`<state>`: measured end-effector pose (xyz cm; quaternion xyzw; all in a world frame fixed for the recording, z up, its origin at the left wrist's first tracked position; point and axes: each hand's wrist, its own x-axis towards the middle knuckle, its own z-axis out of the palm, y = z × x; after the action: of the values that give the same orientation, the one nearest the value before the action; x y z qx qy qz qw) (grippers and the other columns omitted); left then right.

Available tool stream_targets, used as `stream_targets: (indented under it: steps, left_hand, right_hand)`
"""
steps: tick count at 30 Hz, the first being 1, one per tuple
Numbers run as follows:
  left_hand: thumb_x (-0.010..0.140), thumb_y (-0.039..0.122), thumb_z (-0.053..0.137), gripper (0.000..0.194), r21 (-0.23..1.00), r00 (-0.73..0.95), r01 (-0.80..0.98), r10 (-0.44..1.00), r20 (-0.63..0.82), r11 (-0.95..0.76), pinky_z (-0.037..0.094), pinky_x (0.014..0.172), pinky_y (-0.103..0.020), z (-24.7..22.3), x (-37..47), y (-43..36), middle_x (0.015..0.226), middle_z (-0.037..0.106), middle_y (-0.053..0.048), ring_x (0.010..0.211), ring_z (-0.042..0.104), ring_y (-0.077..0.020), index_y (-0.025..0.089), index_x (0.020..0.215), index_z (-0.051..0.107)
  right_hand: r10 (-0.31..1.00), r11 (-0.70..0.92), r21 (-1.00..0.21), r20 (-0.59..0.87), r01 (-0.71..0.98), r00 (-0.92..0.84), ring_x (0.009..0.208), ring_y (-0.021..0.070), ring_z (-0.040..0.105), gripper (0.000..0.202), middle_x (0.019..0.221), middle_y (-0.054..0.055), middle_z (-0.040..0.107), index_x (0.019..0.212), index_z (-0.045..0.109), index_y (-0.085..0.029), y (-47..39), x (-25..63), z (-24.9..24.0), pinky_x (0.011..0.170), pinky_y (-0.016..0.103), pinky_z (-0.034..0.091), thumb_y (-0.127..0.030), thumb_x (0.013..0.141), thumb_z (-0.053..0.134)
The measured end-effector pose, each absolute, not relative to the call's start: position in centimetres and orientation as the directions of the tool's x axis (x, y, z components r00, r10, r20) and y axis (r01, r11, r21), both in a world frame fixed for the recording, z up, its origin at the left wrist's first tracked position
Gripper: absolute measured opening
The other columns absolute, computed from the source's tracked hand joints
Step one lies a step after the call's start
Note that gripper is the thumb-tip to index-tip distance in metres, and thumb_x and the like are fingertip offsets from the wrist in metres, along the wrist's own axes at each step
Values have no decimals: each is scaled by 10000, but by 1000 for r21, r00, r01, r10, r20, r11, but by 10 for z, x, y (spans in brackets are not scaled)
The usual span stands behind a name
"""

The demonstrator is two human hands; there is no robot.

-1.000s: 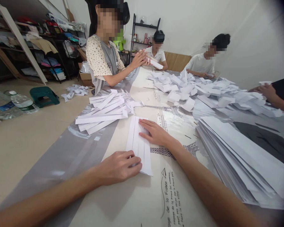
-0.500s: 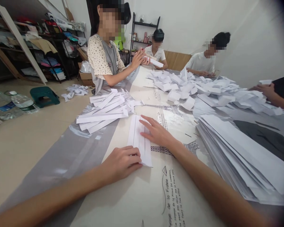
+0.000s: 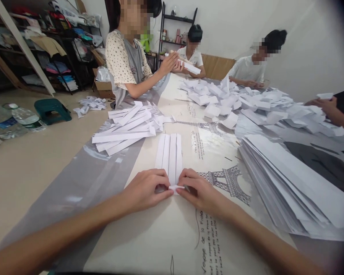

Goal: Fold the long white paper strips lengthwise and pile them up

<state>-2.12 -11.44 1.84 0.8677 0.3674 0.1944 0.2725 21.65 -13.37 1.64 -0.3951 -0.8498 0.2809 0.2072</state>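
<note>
A creased white paper sheet [image 3: 169, 152] lies on the printed tablecloth [image 3: 149, 236] in front of me, with long folds running away from me. Its near end is bent up into a small flap. My left hand [image 3: 150, 187] pinches the left side of that end, and my right hand [image 3: 199, 189] pinches the right side. The fingertips of both hands are close together at the flap. Beyond the sheet to the left lies a pile of folded paper strips [image 3: 126, 133]. A thick stack of white paper [image 3: 292, 191] rests to the right of my right forearm.
A heap of folded papers [image 3: 218, 99] spreads across the far right of the table. A person [image 3: 129, 65] at the far left holds paper; other people sit beyond and at the right. A green stool [image 3: 53, 110] and plastic bottles [image 3: 28, 118] stand on the floor.
My right hand has come back from the sheet's upper part to its near end. That end, flat before, is now bent up between both hands. The view has shifted slightly.
</note>
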Motion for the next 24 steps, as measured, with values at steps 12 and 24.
stream_targets:
  steps: [12,24]
  left_hand:
    - [903,365,718,193,723,563,538,823,75,-434,504,708,-294,12,-23,-116,1098,601,-5,753,607,-125,201,881,618]
    - [1040,199,448,344,629,718,409,658,226,-662,515,1052,-426,7,-34,-112,1403,635,-91,1247,625,-238,229,1275,697]
  right_hand:
    - [835,484,-590,91,646,-543,883,199,553,178,1011,61,509,868,495,-209,-143,205,18,821,391,524,-165,1030,436]
    - [841,494,-572,121,655,-527,881,201,564,150,1047,74,510,880,502,-214,-144,203,15,796,383,533,-150,1007,455]
